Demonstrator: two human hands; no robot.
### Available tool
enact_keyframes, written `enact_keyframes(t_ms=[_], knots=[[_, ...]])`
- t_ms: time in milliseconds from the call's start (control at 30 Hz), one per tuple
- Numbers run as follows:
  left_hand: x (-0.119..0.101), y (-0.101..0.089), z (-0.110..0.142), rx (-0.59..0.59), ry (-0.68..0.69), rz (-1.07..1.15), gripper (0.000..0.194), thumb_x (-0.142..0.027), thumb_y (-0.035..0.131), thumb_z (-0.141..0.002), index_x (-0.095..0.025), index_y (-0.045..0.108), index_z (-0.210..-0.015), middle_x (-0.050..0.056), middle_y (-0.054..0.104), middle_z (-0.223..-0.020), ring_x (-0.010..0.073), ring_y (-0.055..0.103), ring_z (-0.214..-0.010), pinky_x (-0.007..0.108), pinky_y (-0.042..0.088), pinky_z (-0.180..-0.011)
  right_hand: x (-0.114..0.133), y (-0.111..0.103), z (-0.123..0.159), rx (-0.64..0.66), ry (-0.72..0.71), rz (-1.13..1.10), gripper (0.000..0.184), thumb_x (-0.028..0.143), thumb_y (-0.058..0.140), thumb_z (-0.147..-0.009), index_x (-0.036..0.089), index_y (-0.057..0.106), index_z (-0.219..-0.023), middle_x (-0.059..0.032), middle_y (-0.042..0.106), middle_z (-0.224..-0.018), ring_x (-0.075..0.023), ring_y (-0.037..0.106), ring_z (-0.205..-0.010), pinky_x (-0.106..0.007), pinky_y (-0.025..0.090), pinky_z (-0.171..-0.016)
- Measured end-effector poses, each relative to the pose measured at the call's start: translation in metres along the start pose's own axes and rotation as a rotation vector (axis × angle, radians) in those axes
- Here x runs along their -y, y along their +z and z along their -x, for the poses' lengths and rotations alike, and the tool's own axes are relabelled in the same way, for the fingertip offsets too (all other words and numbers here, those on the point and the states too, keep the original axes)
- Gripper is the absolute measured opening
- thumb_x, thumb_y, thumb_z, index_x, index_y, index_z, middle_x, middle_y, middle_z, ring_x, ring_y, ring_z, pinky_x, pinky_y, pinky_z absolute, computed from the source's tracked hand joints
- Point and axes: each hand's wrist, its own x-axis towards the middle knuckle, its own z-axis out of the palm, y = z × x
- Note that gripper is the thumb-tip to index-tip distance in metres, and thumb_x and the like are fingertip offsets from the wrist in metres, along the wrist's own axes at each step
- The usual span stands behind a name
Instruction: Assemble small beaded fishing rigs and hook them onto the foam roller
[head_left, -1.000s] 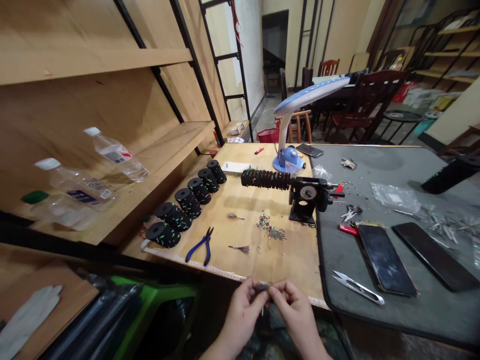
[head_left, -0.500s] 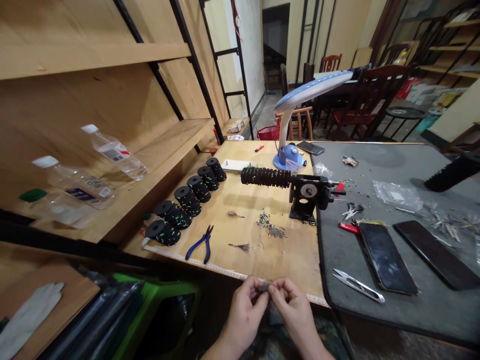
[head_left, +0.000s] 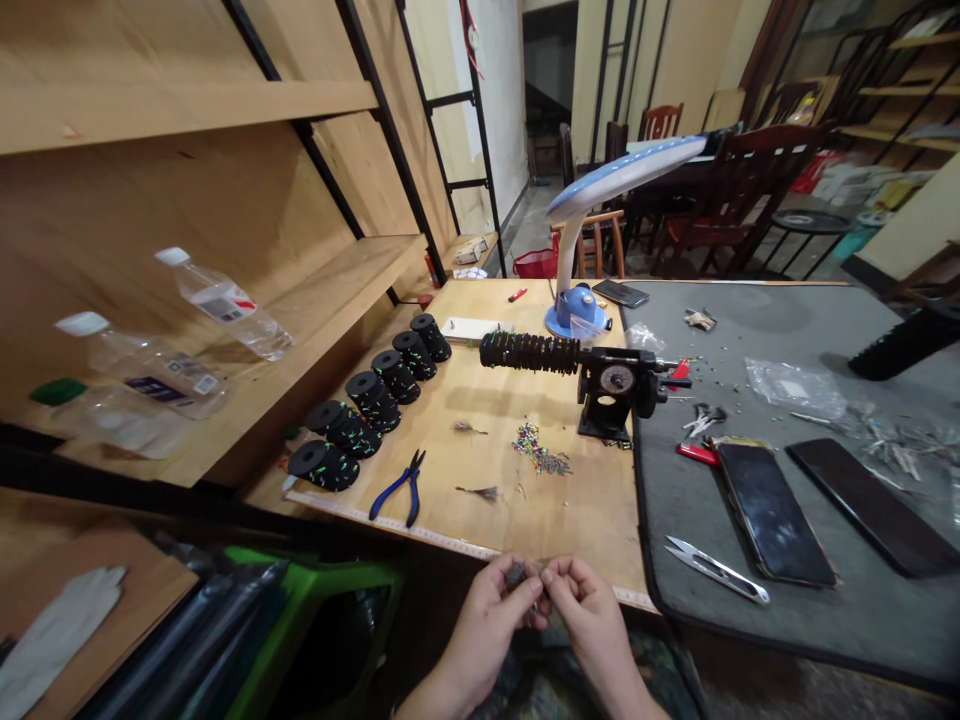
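Observation:
My left hand [head_left: 491, 612] is closed, with a small grey bundle of fine strands [head_left: 516, 573] pinched between its thumb and fingers. Close beside it, my right hand [head_left: 589, 612] is pinched too, its fingertips almost meeting the left ones; what it holds is too small to make out. Both hands are at the front edge of the wooden table [head_left: 442, 460]. Beyond them lie two small dark tufted bundles, one nearer [head_left: 480, 491] and one farther [head_left: 470, 428]. A pile of coloured beads [head_left: 527, 438] touches a heap of small grey pieces [head_left: 553, 463].
Blue-handled pliers [head_left: 401, 490] lie left, near a row of black foam spools [head_left: 364, 392]. A black clamp device [head_left: 611, 385] holds a ridged black roll [head_left: 529, 352] below a desk lamp [head_left: 577, 310]. Thread snips [head_left: 716, 570] and phones [head_left: 776, 510] rest on the grey mat [head_left: 720, 640].
The grey bundle now shows higher between my left thumb and fingers. My fingertips have shifted slightly, and the right ones have drawn a little apart from the left.

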Motion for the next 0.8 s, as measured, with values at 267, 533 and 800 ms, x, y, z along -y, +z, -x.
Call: enact_keyframes(t_ms=[267, 533, 800], knots=[[-0.001, -0.003, -0.003, -0.094, -0.018, 0.016, 0.033, -0.04, 0.079, -0.066, -0.014, 0.061, -0.076, 0.0, 0.059, -0.069, 0.0119, 0.054, -0.061, 0.022, 0.044, -0.054, -0.013, -0.006, 0.003, -0.014, -0.056, 0.096, 0.043, 0.058, 0.069, -0.071, 0.018, 0.055, -0.064, 0.0002, 0.062, -0.056, -0.013, 0.051, -0.049, -0.024, 0.038, -0.051], [-0.004, 0.0, -0.002, -0.122, -0.011, 0.008, 0.035, -0.042, 0.08, -0.063, -0.015, 0.06, -0.073, -0.002, 0.057, -0.068, 0.012, 0.054, -0.06, 0.023, 0.044, -0.055, -0.013, -0.006, 0.004, 0.034, -0.047, 0.151, 0.038, 0.053, 0.067, -0.074, 0.018, 0.057, -0.064, 0.0004, 0.061, -0.057, -0.0135, 0.05, -0.053, -0.024, 0.036, -0.054], [-0.004, -0.001, -0.002, -0.122, 0.035, -0.059, 0.033, -0.042, 0.077, -0.066, -0.016, 0.058, -0.071, -0.003, 0.056, -0.066, 0.012, 0.052, -0.06, 0.022, 0.043, -0.054, -0.01, -0.003, 0.004, 0.036, -0.016, 0.152, 0.041, 0.056, 0.067, -0.072, 0.018, 0.056, -0.062, 0.0008, 0.059, -0.056, -0.0128, 0.047, -0.052, -0.024, 0.034, -0.054]])
